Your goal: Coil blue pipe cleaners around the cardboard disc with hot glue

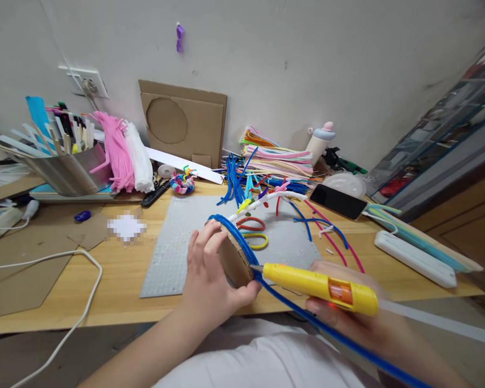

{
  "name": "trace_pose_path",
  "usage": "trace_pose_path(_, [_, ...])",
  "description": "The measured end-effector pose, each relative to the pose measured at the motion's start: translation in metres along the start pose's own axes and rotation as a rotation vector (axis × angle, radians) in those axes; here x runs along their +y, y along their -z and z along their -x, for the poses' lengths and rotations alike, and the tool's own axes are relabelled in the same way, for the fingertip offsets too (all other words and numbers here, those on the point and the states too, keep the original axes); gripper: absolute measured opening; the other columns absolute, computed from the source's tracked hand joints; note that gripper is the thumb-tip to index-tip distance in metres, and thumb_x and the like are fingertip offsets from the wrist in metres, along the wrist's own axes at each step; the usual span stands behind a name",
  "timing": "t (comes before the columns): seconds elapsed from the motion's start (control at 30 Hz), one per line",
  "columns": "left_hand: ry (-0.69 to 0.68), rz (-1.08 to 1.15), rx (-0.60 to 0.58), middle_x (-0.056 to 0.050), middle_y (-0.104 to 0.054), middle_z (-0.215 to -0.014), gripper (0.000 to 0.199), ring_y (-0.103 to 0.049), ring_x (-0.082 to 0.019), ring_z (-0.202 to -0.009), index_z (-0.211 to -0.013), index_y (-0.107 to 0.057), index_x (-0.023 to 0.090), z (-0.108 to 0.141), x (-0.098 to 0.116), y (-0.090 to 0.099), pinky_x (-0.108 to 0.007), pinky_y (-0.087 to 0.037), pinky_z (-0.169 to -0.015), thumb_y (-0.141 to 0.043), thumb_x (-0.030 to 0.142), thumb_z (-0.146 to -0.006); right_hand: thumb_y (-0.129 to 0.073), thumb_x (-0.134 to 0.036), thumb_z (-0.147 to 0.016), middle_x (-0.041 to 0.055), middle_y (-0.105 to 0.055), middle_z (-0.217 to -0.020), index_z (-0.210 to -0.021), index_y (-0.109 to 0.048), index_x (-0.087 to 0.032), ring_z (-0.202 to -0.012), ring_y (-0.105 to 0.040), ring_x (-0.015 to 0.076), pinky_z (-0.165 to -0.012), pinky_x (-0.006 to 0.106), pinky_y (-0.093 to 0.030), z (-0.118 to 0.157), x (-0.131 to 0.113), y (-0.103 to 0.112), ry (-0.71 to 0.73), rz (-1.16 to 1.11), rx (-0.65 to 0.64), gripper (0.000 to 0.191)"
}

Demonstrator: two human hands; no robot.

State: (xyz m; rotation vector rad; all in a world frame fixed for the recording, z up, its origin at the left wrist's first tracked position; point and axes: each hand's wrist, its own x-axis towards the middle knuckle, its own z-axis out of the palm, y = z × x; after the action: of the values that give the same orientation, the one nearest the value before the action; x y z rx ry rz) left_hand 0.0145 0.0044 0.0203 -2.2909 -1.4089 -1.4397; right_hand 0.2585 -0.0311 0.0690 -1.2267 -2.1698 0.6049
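My left hand (210, 264) grips a round cardboard piece (235, 260) by its edge, tilted up above the mat. Blue pipe cleaner (242, 241) lines the upper and right side of its rim. From the lower rim a long blue strand (303, 313) trails away to the bottom right, passing in front of my right hand (339, 318). That hand is wrapped round a yellow glue gun (307, 280), with a pale glue stick (436, 319) poking out behind. The gun's metal nozzle is at the rim, close to my left thumb; whether it touches I cannot tell.
A grey cutting mat (170, 258) lies beneath, with scissors (255, 241) on it. Behind are bundled pipe cleaners (278, 159) and a phone (338, 201). A white power strip (414, 258) stands right, a metal container (70, 170) left. A white cable (92, 293) crosses the left side.
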Motion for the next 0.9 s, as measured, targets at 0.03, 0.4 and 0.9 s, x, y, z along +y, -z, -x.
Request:
trace_pose_path(0.03, [0.003,0.003,0.003,-0.02,-0.046,-0.137,0.083,-0.044,-0.035,-0.133,-0.134,-0.034,0.016,-0.001,0.0,0.0,-0.059,-0.031,-0.115,-0.075,0.035,-0.064,-0.052,-0.041,-0.096,-0.002,-0.053,-0.069,-0.073,-0.049,-0.023,-0.059,-0.052,0.0139,-0.053,0.025,-0.039,0.0,0.0,0.0,-0.012,-0.009,-0.009,0.029])
trace_pose_path(0.4, [0.046,0.016,-0.001,-0.017,-0.046,-0.137,0.085,-0.044,-0.035,-0.133,-0.135,-0.032,0.021,-0.002,-0.002,0.001,-0.061,-0.029,-0.115,-0.075,0.035,-0.063,-0.054,-0.043,-0.096,-0.0007,-0.055,-0.068,-0.073,-0.05,-0.022,-0.059,-0.052,0.0144,-0.053,0.026,-0.038,0.0,-0.003,0.004,-0.01,0.013,-0.058,0.031])
trace_pose_path(0.9, [0.026,0.011,0.0,-0.018,-0.046,-0.137,0.085,-0.044,-0.035,-0.133,-0.135,-0.032,0.02,-0.002,-0.002,0.0,-0.061,-0.03,-0.115,-0.075,0.034,-0.062,-0.051,-0.048,-0.096,0.0029,-0.062,-0.085,-0.084,-0.056,-0.022,-0.074,-0.058,0.0176,-0.067,0.03,-0.043,-0.004,-0.017,0.02,-0.164,-0.073,-0.254,0.03])
